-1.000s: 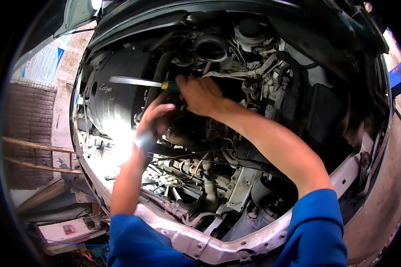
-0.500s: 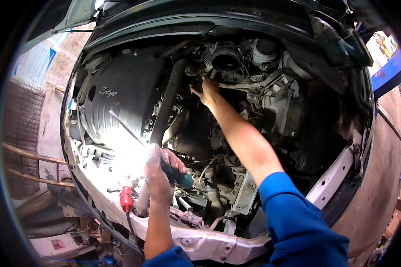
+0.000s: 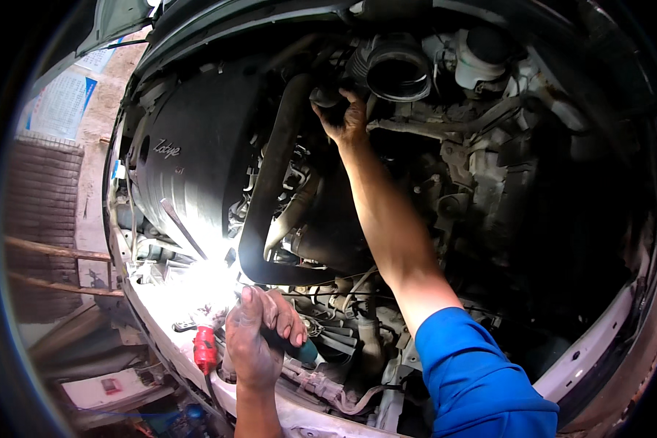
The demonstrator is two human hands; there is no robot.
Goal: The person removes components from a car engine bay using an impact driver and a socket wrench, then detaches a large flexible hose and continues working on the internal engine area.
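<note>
My left hand (image 3: 257, 336) is closed around a long screwdriver (image 3: 183, 228) at the front of the engine bay. Its teal and dark handle shows below the fingers, and the thin shaft slants up and left through the glare. Deeper in, my right hand (image 3: 345, 124) reaches to the upper end of a thick black hose (image 3: 274, 168). Thumb and fingers bracket the dark round hose end (image 3: 327, 96); parts of the grip are in shadow. From there the hose comes down toward my left hand and bends to the right.
A black engine cover (image 3: 201, 131) lies left of the hose. Right of my hand are an open ribbed intake duct (image 3: 398, 69) and a white reservoir (image 3: 482, 62). A red work-lamp plug (image 3: 205, 350) with a cable sits near a very bright light at the front left.
My right hand has moved up onto the hose end, its fingers now around it. My left hand has dropped lower with the screwdriver, uncovering the hose's bend. The view has shifted closer.
</note>
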